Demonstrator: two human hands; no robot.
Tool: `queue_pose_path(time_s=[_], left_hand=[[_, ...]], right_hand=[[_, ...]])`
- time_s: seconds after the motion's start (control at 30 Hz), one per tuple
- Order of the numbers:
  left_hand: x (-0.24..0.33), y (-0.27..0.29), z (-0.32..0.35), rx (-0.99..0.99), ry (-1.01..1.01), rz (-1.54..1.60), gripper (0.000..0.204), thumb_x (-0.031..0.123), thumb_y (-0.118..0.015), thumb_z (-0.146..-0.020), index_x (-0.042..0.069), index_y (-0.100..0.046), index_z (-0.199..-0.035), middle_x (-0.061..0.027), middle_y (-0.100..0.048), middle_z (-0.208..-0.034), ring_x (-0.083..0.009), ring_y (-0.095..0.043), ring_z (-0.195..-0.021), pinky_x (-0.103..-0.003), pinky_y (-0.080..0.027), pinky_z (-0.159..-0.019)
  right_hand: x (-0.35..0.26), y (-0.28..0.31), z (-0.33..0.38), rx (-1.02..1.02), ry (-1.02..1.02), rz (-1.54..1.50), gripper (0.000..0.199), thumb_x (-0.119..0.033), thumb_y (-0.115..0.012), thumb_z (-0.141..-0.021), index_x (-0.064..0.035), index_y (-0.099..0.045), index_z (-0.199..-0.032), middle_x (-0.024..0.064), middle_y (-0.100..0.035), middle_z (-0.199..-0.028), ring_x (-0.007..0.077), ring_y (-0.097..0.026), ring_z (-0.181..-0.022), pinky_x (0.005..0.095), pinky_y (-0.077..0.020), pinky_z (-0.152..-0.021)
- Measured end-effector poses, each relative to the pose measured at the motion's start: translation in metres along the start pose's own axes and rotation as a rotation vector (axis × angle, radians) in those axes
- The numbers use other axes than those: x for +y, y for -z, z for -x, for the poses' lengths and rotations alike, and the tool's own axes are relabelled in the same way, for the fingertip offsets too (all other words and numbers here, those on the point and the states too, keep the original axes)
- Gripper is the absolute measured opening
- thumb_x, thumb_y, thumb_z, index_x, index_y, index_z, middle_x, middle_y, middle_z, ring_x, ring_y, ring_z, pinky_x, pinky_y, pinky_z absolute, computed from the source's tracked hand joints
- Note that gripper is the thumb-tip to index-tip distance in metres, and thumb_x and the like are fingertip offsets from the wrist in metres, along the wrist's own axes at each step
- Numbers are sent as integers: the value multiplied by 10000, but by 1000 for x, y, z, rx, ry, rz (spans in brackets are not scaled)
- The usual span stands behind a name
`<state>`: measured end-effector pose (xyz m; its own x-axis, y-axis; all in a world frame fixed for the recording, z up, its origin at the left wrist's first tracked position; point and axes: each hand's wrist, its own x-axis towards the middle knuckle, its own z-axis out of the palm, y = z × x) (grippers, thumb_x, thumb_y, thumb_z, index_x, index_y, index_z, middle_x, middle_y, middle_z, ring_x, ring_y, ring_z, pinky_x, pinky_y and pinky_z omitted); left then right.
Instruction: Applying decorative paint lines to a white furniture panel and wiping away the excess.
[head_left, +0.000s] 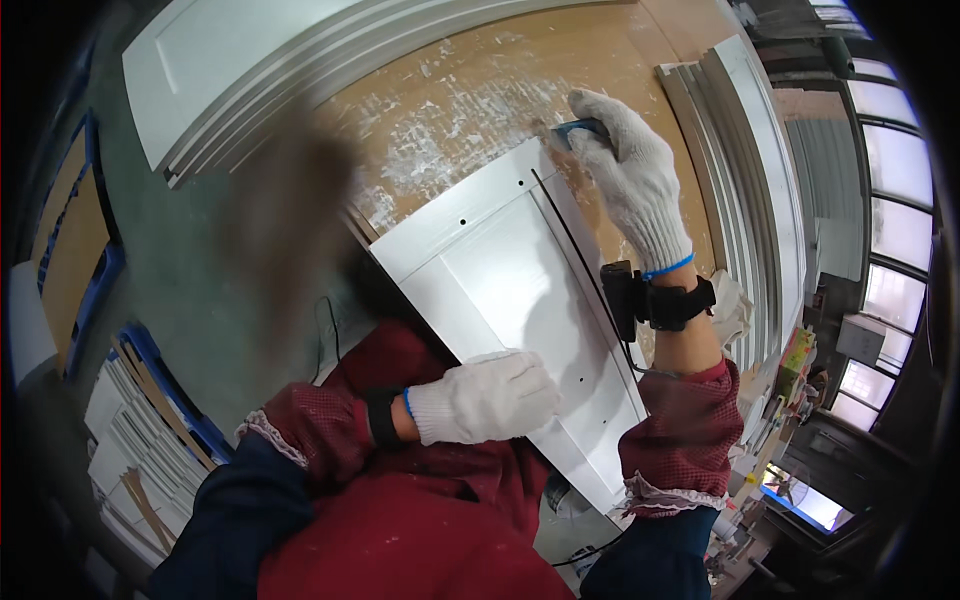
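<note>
A white recessed panel [510,285], like a cabinet door, lies at a slant in front of me with small dark holes near its ends. My left hand [487,397], in a white knit glove, lies across its near left edge, fingers stretched over the face; the thumb is hidden. Beyond the panel's far right corner, my gloved right hand [630,165] is closed around a small blue tool [578,130]. Most of that tool is covered by the fingers, so its exact kind is unclear. A black device [625,300] with a cable is strapped to the right wrist.
White flakes cover part of the brown tabletop [470,90]. Stacked white panels stand at the far left [200,80] and the right [740,180]. A brown blurred shape [300,210] hangs left of the panel. More boards [150,440] sit on the floor at left.
</note>
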<state>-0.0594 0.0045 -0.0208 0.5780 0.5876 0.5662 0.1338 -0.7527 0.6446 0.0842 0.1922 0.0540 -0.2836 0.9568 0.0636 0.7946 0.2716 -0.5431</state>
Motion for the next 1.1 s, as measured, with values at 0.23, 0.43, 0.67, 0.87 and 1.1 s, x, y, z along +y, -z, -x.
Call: queue_pose_path(time_s=[0.23,0.43,0.67,0.87,1.1], left_hand=[[-3,0,-6,-118,-86,-50,137,135,-644,-730,63,-576,-825,-23,-485,-769,-181,-536,-755,-285,-506,-718],[-3,-4,-4,-83,-105,-48,117,140,-641,-746,70,-570,-808,-19,-472,-754,-170,-524,-740,-286,-502,-720],[0,-9,-6,-77,-148,-135,112,151,-634,-764,72,-562,-801,-17,-464,-757,-163,-514,-725,-292,-495,-763],[0,-6,-6,-99,-138,-95,94,140,-624,-779,73,-564,-805,-19,-467,-765,-161,-518,-737,-304,-497,-773],[-1,-9,-4,-58,-119,-70,113,134,-634,-764,66,-587,-842,-21,-491,-790,-163,-531,-768,-305,-499,-798]], right_hand=[[0,-2,0,-16,-7,29,313,-71,-590,-876,-13,-602,-1184,120,-647,-1145,203,-623,-1051,302,-482,-937],[1,4,-6,-113,47,108,312,-55,-582,-878,-15,-601,-1187,119,-648,-1143,202,-626,-1049,300,-489,-928],[0,0,-7,26,159,88,282,-159,-586,-855,-52,-620,-1114,149,-659,-988,304,-649,-889,356,-508,-794],[0,7,-6,-103,75,155,295,-45,-579,-872,-4,-605,-1163,116,-660,-1109,198,-637,-1020,285,-495,-915],[2,7,-4,-52,149,167,272,-155,-575,-851,-47,-631,-1094,147,-661,-966,315,-641,-880,367,-504,-802]])
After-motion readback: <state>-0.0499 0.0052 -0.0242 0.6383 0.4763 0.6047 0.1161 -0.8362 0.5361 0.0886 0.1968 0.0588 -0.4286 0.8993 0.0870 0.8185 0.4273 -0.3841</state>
